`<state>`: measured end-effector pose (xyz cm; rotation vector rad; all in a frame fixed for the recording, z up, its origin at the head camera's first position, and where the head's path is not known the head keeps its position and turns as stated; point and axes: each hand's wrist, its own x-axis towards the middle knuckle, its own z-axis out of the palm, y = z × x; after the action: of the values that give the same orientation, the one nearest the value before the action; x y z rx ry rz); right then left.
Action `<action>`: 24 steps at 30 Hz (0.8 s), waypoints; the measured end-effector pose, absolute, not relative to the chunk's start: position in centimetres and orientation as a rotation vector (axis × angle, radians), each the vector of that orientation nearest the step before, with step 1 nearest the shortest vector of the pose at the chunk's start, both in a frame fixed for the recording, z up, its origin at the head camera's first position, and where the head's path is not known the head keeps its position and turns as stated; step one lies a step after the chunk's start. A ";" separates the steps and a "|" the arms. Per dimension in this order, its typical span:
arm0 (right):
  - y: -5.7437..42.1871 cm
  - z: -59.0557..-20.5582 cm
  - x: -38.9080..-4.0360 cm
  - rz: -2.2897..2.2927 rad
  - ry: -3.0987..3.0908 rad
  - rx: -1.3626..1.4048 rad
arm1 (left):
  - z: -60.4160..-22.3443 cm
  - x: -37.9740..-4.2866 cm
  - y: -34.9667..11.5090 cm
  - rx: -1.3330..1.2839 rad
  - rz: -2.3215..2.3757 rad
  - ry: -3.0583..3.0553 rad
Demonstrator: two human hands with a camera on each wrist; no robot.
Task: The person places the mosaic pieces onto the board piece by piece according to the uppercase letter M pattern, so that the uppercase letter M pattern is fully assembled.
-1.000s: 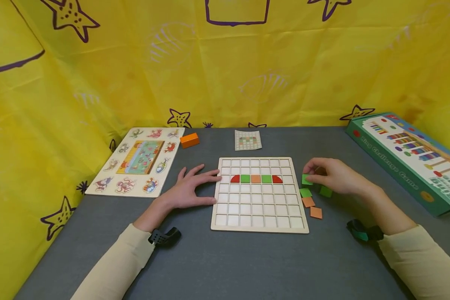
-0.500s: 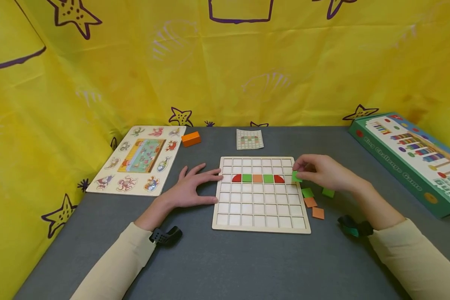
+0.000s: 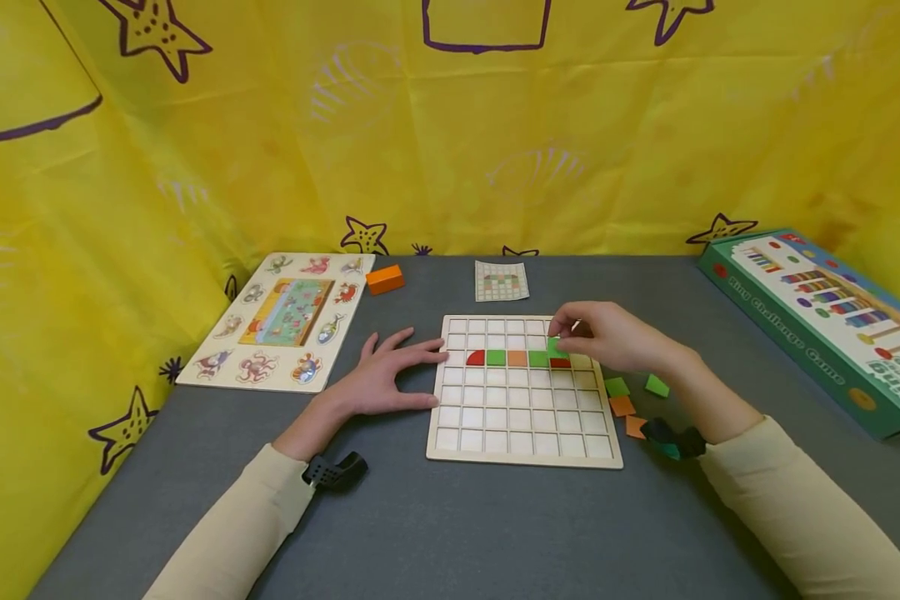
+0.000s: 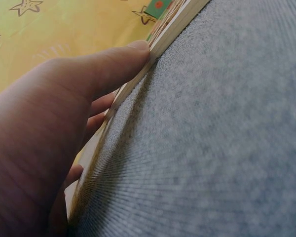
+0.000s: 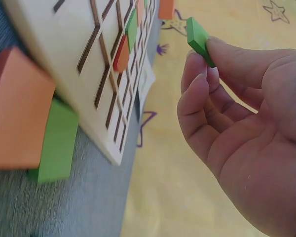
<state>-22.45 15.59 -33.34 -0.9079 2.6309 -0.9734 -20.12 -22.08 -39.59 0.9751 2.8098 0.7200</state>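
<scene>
My right hand (image 3: 607,335) pinches a green square tile (image 5: 200,40) between thumb and fingers, over the right part of the wooden grid board (image 3: 525,446). In the head view the tile overlaps the right red quarter-round piece (image 3: 561,363). One row of the board holds another red quarter-round piece (image 3: 476,358), a green tile (image 3: 496,357), an orange tile (image 3: 517,358) and a second green tile (image 3: 537,359). My left hand (image 3: 378,379) has its fingers spread, with thumb and fingertips touching the board's left edge (image 4: 153,54).
Loose green tiles (image 3: 657,386) and orange tiles (image 3: 622,406) lie right of the board. A pattern card (image 3: 501,282) is behind it. At left are a sea-animal puzzle board (image 3: 270,379) and an orange block (image 3: 385,280); a green game box (image 3: 802,321) stands at right.
My right hand has lifted a green tile from beside the board and carried it left over the grid. The left hand has stayed at the board's edge.
</scene>
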 end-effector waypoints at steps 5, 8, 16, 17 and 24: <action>14.3 -33.4 -22.9 -0.957 2.604 -0.891 | -39.7 -20.1 -22.0 0.974 0.722 2.803; 13.5 -33.3 -23.1 -0.948 2.587 -0.882 | -39.7 -20.1 -22.0 0.971 0.725 2.804; 11.5 -33.4 -23.6 -0.939 2.538 -0.958 | -39.7 -20.1 -22.0 0.964 0.715 2.805; 11.3 -33.4 -23.6 -0.945 2.525 -0.976 | -39.7 -20.1 -22.0 0.963 0.715 2.805; 9.3 -33.8 -23.7 -0.947 2.469 -1.048 | -39.5 -20.0 -22.0 0.947 0.713 2.805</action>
<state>-23.68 9.29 -33.82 -1.0478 2.4688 -0.9474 -20.03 -21.96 -39.51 0.9470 2.8049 0.7134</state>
